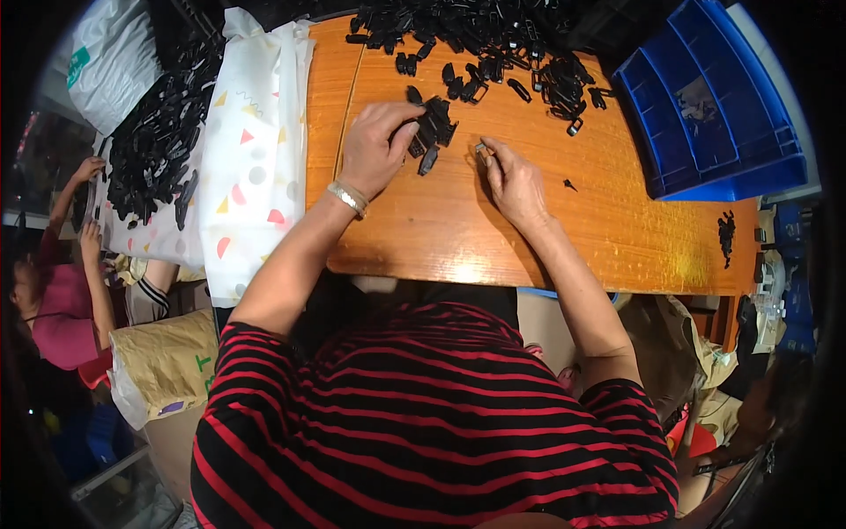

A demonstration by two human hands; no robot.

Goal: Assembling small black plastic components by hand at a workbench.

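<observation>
My left hand (381,148), with a pale bracelet on its wrist, is over the left part of the wooden table. Its curled fingers and thumb are against a small cluster of black plastic parts (434,128), partly hiding it. One oval black piece (428,160) lies just below that cluster. To the right, my right hand (518,183) pinches a small greyish, shiny piece (480,149) between thumb and forefinger. That piece is too small to name. A tiny dark bit (570,185) lies on the wood to the right of this hand.
Heaped black plastic parts (476,35) cover the table's (423,238) far side. A blue compartment bin (723,97) stands at right, near a small dark cluster (726,238). At left are a patterned cloth (251,167), another black heap (159,132) and a person in pink (66,313).
</observation>
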